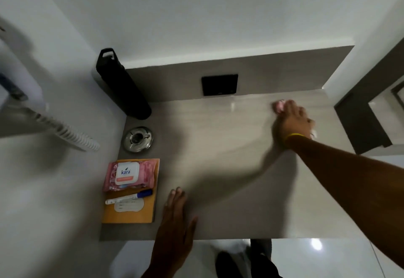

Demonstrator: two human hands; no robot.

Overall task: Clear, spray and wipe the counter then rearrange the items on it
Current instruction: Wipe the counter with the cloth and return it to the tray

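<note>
At upper right of the frame, a pink cloth (pixel 278 105) is pressed to the counter (pixel 218 146) under the right hand (pixel 294 122); the left hand (pixel 177 210) lies spread flat. Overlapping strokes are advised, with the corners reached.

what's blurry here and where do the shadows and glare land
Head view: the right hand and the pink cloth under it are motion-blurred; the left hand is sharper; a broad arm shadow crosses the counter; glare spots the glossy floor; wide-angle distortion bends the black bottle and the walls.
</note>
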